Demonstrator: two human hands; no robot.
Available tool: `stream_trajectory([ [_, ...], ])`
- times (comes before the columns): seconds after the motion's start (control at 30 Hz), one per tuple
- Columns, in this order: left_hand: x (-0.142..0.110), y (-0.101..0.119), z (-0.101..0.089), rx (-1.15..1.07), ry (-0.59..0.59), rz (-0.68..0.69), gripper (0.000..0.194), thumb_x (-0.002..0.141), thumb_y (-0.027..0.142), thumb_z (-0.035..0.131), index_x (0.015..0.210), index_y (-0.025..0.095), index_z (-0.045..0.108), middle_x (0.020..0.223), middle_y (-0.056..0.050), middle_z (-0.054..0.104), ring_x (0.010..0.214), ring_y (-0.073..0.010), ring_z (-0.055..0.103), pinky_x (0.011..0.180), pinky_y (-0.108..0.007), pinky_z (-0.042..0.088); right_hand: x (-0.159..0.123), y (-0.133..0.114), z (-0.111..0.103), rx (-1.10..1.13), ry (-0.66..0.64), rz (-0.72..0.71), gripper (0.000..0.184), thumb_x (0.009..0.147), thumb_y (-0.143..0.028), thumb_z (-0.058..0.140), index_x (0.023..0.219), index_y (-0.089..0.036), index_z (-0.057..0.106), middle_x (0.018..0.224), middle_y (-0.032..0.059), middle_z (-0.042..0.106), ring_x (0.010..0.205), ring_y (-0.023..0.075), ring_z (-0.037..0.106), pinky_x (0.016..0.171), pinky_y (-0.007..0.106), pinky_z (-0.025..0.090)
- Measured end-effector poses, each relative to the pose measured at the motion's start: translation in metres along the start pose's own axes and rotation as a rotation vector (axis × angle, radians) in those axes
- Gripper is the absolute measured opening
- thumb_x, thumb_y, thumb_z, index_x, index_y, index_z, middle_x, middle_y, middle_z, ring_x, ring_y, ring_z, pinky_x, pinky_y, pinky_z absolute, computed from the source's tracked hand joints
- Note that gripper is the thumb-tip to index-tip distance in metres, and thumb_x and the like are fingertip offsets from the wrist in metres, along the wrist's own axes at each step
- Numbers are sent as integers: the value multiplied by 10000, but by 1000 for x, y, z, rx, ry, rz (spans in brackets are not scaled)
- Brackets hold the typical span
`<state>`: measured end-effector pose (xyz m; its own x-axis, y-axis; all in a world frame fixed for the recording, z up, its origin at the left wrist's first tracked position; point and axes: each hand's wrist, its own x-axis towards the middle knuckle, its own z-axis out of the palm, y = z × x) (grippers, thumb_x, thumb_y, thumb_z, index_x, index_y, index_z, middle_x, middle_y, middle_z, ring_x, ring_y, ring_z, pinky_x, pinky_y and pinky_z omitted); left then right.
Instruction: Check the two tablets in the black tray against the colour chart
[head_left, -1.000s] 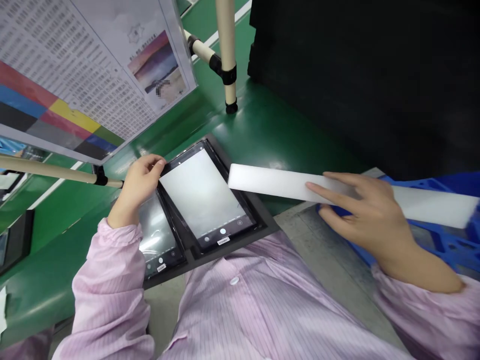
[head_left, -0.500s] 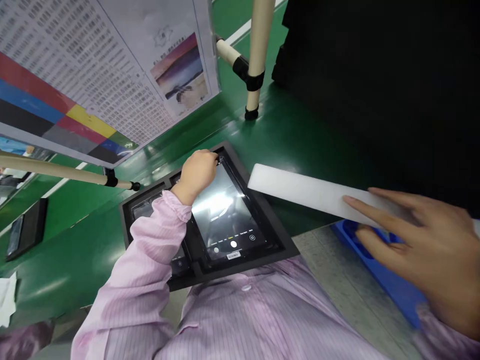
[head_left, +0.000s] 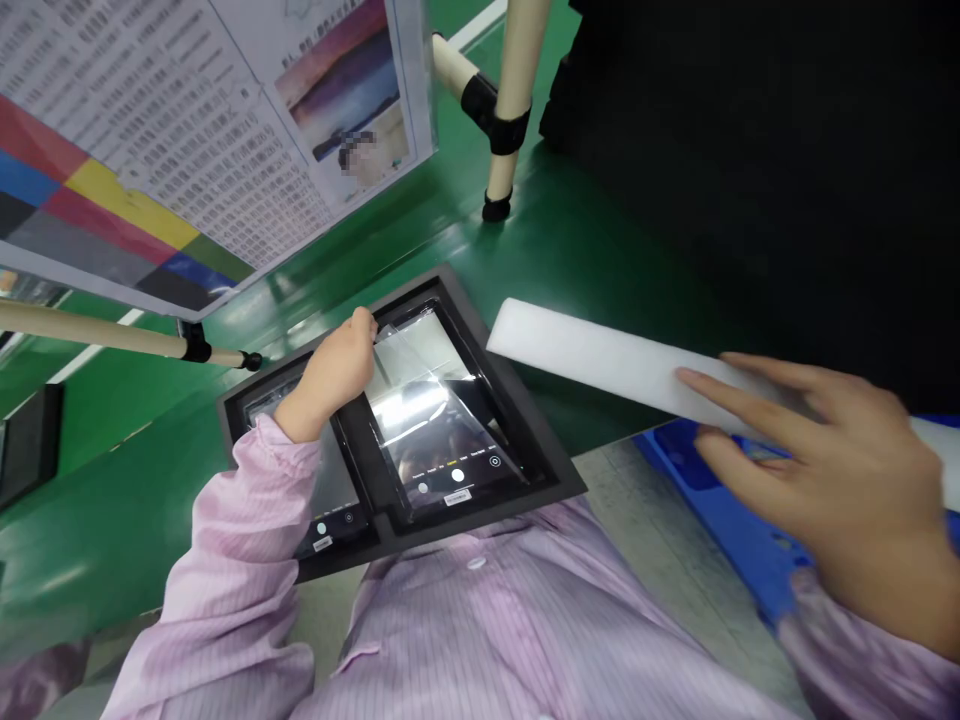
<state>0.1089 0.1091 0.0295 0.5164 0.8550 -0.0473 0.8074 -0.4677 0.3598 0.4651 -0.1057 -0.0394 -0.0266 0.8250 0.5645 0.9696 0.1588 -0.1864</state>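
Note:
My left hand [head_left: 334, 370] is closed in a pinch on the upper left corner of a clear protective film [head_left: 394, 355], which is partly lifted off a tablet [head_left: 454, 440]. The tablet's screen is lit with a camera display and a small white label sits at its lower edge. It lies in one recess of a black tray [head_left: 551, 485]; a second lit tablet [head_left: 337, 490] lies in the left recess, partly behind my forearm. My right hand [head_left: 847, 470] grips a long white foam-like bar [head_left: 592, 355] between fingers and thumb, to the right of the tray.
A printed chart sheet [head_left: 202, 130] hangs on a beige pipe frame [head_left: 517, 80] above the green table [head_left: 450, 235]. Black material [head_left: 750, 150] fills the upper right. A blue plastic container [head_left: 720, 530] stands below the table edge. Another dark tray [head_left: 34, 440] lies far left.
My left hand has moved left from the tablet's top edge, pulling the film's corner up and across. My right hand still holds the white bar.

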Motion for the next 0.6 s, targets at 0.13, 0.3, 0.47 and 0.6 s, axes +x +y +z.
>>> stream_trajectory([
  [0.13,2,-15,7,-131,64,-44,92,928,237,461,866,260,397,860,-103,663,758,-273,624,719,-391,461,1,-1,0,0,0,-19,839,837,-167,697,1535,-477,351,1202,83,655,892,277,663,739,396,509],
  [0.3,14,-23,1,-183,25,-34,91,928,265,452,863,262,389,843,-77,667,814,-270,660,729,-379,461,-3,-5,-2,5,-15,-27,841,839,-153,690,1538,-468,347,1215,87,651,871,264,656,762,398,502],
  [0.47,14,-20,-18,-255,-59,-32,97,950,262,431,863,248,389,883,-64,655,951,-248,681,767,-354,465,-6,-5,-6,25,-61,-65,761,875,-167,641,1533,-432,366,1242,103,635,904,273,653,768,406,493],
  [0.6,-1,-6,-41,-357,30,-20,84,966,290,467,906,236,442,986,-76,680,991,-220,664,832,-363,468,-7,-6,-10,33,-75,-66,577,871,-159,635,1407,-342,525,1237,121,634,941,283,650,796,422,490],
])
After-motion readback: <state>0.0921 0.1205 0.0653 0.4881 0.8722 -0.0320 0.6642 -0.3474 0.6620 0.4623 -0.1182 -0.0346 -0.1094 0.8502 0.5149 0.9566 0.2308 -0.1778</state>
